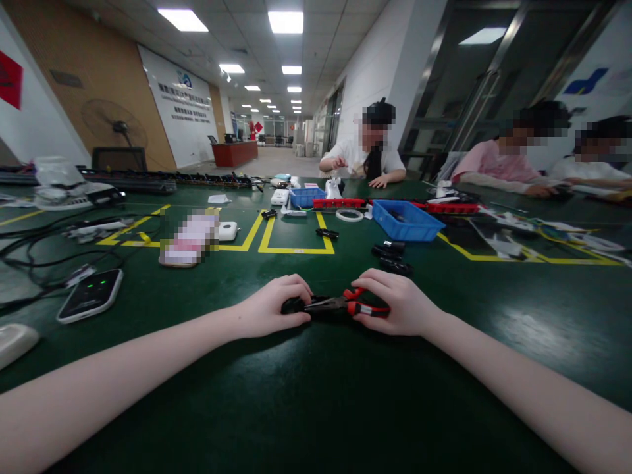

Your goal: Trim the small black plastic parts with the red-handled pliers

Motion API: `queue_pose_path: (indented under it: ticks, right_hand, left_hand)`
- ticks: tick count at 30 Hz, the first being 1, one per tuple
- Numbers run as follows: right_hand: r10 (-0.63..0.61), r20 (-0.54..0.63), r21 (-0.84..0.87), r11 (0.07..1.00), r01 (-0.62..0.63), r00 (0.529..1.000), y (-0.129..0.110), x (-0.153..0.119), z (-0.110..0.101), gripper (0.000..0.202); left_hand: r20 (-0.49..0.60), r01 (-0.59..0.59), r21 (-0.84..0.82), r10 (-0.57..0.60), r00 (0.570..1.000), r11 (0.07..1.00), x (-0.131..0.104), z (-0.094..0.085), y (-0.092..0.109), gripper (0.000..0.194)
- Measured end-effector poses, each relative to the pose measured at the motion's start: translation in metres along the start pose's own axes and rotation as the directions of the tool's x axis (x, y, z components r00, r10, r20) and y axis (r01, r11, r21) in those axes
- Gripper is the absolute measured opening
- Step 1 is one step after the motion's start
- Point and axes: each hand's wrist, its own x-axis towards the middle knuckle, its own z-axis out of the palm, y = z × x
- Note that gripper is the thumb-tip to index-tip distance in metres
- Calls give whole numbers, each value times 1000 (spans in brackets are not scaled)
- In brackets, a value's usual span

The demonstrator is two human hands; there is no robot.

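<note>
My right hand (397, 301) is closed around the red-and-black handles of a pair of needle-nose pliers (351, 304). The pliers' long jaws point left, toward my left hand (279, 304). That hand grips a small black part (292, 305) between thumb and fingers, low over the green table. The plier tips meet or overlap the black part; whether they clamp it I cannot tell. Its exact kind is hidden by my fingers and the dark background. Several similar black parts (392, 257) lie just beyond my right hand.
A blue bin (407, 220) stands past the black parts, with a tape roll (349, 215) beside it. Yellow tape (296, 251) marks rectangles on the green table (296, 408). A phone (187, 240), a black-screened device (91, 295) and cables lie left. Co-workers (368, 148) sit opposite and at right.
</note>
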Motion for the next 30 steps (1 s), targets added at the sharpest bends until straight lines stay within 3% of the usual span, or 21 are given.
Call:
queue_pose_path:
  ticks: [30]
  right_hand:
    - [-17, 19, -22, 1000, 17, 1000, 8, -1, -2, 40]
  left_hand:
    - [-11, -11, 4, 11, 1000, 1000, 0, 1, -1, 10]
